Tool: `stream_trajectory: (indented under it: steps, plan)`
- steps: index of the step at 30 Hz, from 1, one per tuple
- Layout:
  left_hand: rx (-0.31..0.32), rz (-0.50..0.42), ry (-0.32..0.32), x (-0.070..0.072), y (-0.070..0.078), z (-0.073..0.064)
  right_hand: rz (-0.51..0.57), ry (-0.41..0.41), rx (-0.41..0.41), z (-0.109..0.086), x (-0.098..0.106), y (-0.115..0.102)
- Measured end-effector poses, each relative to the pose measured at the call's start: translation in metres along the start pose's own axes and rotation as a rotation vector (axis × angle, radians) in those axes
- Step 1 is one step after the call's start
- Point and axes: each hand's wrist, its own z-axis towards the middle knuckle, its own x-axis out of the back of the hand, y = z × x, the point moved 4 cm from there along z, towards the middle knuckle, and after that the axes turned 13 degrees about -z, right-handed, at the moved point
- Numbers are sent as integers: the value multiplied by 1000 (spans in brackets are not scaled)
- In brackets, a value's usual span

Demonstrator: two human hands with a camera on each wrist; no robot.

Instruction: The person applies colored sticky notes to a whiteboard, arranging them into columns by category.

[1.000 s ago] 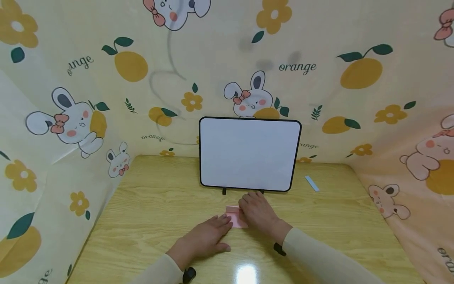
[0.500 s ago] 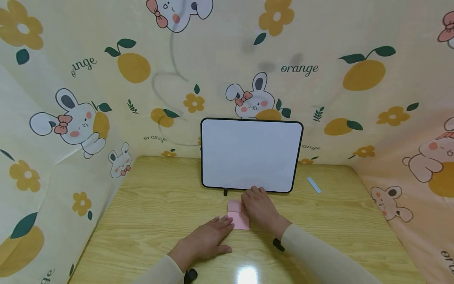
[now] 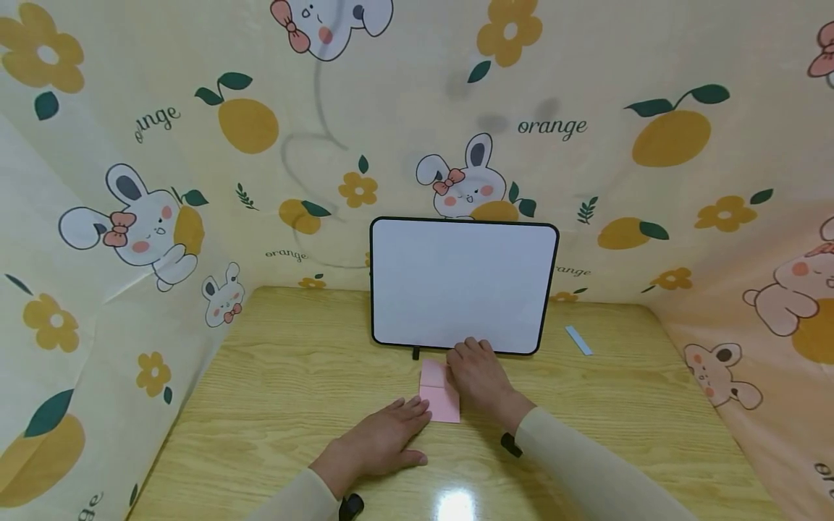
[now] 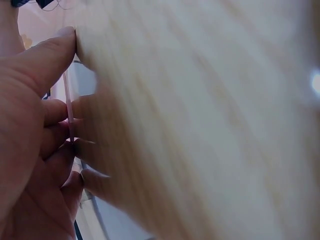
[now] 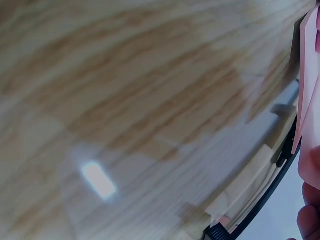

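A pink sheet of paper [image 3: 441, 405] lies on the table in front of the whiteboard, with a crease across it and its far part raised. My left hand [image 3: 378, 438] lies flat, fingertips resting on the paper's left edge. In the left wrist view, the sheet shows only as a thin pink edge beneath the fingers. At the far right edge, my right hand [image 3: 481, 380] pinches the raised part between thumb and curled fingers. The right wrist view has the pink paper [image 5: 309, 75] bent, with two layers apart and fingertips at the frame's edge.
A whiteboard [image 3: 462, 286] with a black frame stands behind the paper, close to the right hand. A light blue strip [image 3: 578, 340] lies on the wooden table [image 3: 280, 362] to the right. Printed cloth [image 3: 313, 145] walls in the back and sides.
My right hand has moved slightly away from me, and the paper's folded far part has opened out toward the whiteboard. The left hand stays on the paper. The view has shifted slightly.
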Motion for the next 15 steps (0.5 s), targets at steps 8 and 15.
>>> stream_trajectory:
  steps: [8, 15]
  plan:
    - [12, -34, -13, -1, -1, 0, 3, -15, -18, 2, 0, 4]
    - [13, -37, -13, -1, -2, -1, 35, -23, -31, 3, 0, 6]
